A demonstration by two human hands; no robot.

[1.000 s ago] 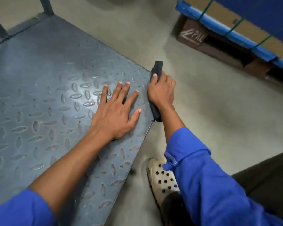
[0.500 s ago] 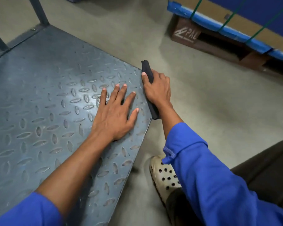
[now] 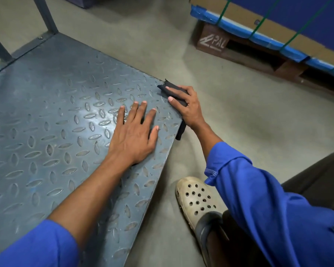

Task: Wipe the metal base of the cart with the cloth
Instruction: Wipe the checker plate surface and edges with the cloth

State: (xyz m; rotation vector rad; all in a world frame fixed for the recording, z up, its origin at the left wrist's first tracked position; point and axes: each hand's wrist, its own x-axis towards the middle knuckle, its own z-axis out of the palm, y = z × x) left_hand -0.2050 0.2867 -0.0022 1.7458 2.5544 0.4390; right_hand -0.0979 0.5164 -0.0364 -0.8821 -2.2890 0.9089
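on the diamond-plate metal base [image 3: 46, 112], left hand [image 3: 132, 137] flat, open, right hand [image 3: 189, 106] gripping dark cloth [image 3: 167, 87]

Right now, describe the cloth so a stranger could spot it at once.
Start at the grey tread-plate cart base and follow its right edge to the far corner. The right hand holds a folded cloth over that edge. It alone is black and soft; the left hand nearby is empty.

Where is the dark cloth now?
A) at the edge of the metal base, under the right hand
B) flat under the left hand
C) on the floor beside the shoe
A: the right hand holds the dark cloth over the edge of the metal base; the left hand lies bare.
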